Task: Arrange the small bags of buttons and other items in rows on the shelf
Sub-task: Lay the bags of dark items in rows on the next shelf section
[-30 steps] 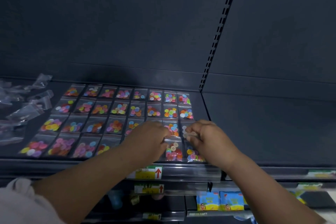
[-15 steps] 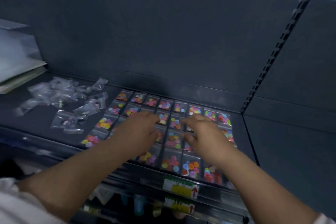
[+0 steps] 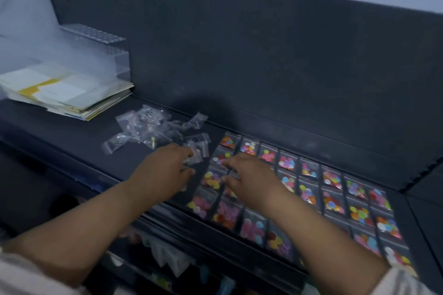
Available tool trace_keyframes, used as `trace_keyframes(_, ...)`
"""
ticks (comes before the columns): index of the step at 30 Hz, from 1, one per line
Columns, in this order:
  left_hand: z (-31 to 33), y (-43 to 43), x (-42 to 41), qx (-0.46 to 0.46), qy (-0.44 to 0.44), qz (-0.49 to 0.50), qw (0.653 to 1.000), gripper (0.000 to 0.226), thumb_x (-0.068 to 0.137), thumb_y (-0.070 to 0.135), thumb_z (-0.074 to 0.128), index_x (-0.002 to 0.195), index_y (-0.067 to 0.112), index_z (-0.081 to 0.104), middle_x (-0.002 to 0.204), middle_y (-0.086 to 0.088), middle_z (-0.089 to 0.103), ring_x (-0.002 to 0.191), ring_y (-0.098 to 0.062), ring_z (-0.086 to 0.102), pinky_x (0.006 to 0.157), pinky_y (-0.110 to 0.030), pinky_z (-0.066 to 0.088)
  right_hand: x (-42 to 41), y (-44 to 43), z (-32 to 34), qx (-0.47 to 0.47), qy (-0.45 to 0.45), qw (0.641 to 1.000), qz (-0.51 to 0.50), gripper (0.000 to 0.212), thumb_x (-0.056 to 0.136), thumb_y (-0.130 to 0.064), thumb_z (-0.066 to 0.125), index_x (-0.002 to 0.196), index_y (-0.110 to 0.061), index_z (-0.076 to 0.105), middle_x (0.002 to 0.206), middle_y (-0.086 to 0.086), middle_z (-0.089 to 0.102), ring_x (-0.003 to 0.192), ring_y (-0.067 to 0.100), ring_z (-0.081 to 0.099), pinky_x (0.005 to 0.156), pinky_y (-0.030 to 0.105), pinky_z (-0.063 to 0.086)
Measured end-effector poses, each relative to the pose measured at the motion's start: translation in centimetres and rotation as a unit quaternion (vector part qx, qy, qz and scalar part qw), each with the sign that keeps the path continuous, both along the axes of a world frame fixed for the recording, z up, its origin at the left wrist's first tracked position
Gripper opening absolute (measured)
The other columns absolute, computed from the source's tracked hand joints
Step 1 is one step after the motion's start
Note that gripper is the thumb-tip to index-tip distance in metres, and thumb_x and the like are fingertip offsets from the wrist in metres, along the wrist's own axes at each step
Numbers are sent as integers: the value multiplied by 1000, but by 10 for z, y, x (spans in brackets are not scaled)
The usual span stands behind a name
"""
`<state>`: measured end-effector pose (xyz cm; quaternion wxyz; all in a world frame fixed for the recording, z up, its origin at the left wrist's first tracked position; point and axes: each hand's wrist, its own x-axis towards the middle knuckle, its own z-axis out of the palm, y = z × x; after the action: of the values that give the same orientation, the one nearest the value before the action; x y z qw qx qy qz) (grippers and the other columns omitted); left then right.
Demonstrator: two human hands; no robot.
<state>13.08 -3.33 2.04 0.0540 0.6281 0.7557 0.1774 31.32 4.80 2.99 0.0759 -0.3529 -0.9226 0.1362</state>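
Many small bags of bright buttons (image 3: 333, 178) lie flat in neat rows on the right part of the dark shelf (image 3: 72, 141). The rows run from close to the back wall (image 3: 239, 55) almost to the near edge. A loose pile of clear bags (image 3: 143, 127) sits just left of the rows, in the middle of the shelf. The left hand (image 3: 163, 172) reaches to the near right side of that pile. Its fingertips touch a clear bag there, but the blur hides whether they pinch it. The right hand (image 3: 251, 179) rests on the left end of the rows, with its fingers fairly straight, a little apart, and flat on the bags. There is bare shelf near and left of the pile, up to a stack of papers (image 3: 64, 93) at the far left. A clear plastic rack (image 3: 105, 43) stands behind the papers, against the wall.
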Motion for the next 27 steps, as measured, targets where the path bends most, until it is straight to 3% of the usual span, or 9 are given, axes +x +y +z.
trace_keyframes(3, -4, 3, -38, -21, 2, 18, 1000, 41, 91, 30, 56, 129, 15, 52, 127, -6, 54, 114, -21, 51, 89, -27, 41, -37, 3, -3, -15, -4, 1000, -20, 34, 93, -29, 52, 125, -17, 54, 126, 4, 53, 117, 21, 48, 94, 27, 39)
trace_keyframes(6, -12, 10, -69, -39, 1, 25, 999, 33, 92, 29, 55, 120, 11, 58, 120, -5, 58, 107, -18, 54, 72, -22, 35, -68, 7, -8, -28, -9, 998, -50, 27, 92, -30, 53, 114, -16, 58, 115, 5, 56, 106, 22, 53, 77, 23, 37)
trace_keyframes(8, -19, 15, -84, -53, 0, 23, 998, 28, 92, 28, 54, 113, 11, 59, 111, -3, 60, 102, -17, 56, 67, -21, 31, -85, 7, -11, -45, -10, 997, -68, 24, 91, -28, 54, 112, -16, 59, 112, 6, 56, 103, 23, 54, 77, 25, 39)
trace_keyframes(10, -28, 20, -97, -60, -8, 4, 998, 24, 92, 27, 53, 108, 11, 60, 104, -3, 58, 100, -18, 56, 67, -22, 34, -98, 6, -15, -63, -17, 995, -70, 21, 91, -24, 54, 109, -16, 60, 108, 5, 56, 100, 24, 55, 82, 27, 45)
trace_keyframes(14, -40, 30, -113, -59, -26, -59, 996, 31, 93, 23, 52, 123, 22, 60, 115, -4, 57, 106, -17, 52, 82, -22, 39, -119, 3, -22, -83, -35, 994, -68, 19, 91, -18, 55, 109, -18, 62, 113, 4, 54, 103, 22, 55, 87, 29, 47)
trace_keyframes(19, -48, 42, -118, -85, -40, -117, 989, 23, 90, 29, 56, 110, 20, 63, 105, -2, 55, 97, -14, 49, 79, -24, 41, -134, 3, -34, -78, -75, 991, -79, 34, 87, -15, 59, 120, -23, 58, 124, 4, 52, 116, 22, 48, 94, 28, 43)
trace_keyframes(23, -51, 47, -118, -100, -66, -115, 986, 22, 86, 29, 62, 103, 15, 64, 101, -1, 60, 93, -14, 55, 82, -28, 46, -139, 2, -36, -62, -77, 990, -101, 24, 84, -12, 61, 107, -17, 59, 115, 6, 54, 106, 24, 52, 81, 27, 44)
trace_keyframes(25, -52, 49, -120, -106, -109, -108, 982, 10, 85, 24, 64, 89, 15, 67, 90, 4, 64, 84, -11, 58, 76, -26, 48, -139, 1, -35, -55, -82, 988, -116, 12, 83, -12, 61, 92, -17, 55, 108, 6, 55, 97, 23, 54, 71, 26, 39)
trace_keyframes(27, -50, 48, -122, -114, -136, -100, 979, 8, 86, 17, 62, 80, 19, 66, 82, 10, 63, 79, -6, 57, 67, -20, 43, -139, 1, -36, -60, -85, 987, -125, 12, 83, -12, 60, 86, -19, 51, 106, 6, 56, 94, 22, 54, 69, 25, 36)
